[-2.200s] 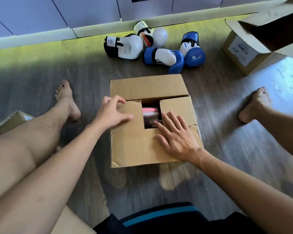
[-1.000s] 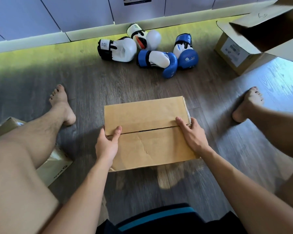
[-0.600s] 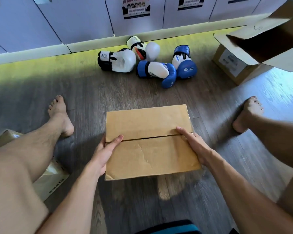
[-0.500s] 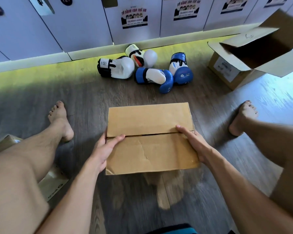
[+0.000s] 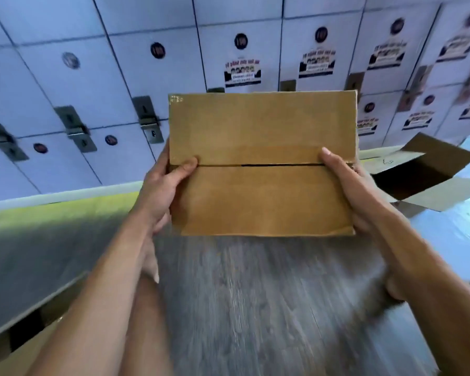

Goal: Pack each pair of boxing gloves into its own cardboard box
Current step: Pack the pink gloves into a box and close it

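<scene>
A closed brown cardboard box (image 5: 261,191) hangs in the air in front of me, its two top flaps meeting at a thin dark seam. My left hand (image 5: 164,185) grips its left side, thumb lying on the seam. My right hand (image 5: 346,183) grips the right side, thumb on top near the seam. The box hides the floor behind it, and no boxing gloves are in sight.
An open empty cardboard box (image 5: 423,172) stands on the floor at the right. Another cardboard box (image 5: 22,321) shows at the lower left. A wall of pale lockers (image 5: 92,77) with stickers fills the background. Grey wood floor (image 5: 255,308) lies below.
The flaps were shut, both hands took the box by its sides and lifted it off the floor. My view has swung up, so the gloves have dropped out of sight behind the box.
</scene>
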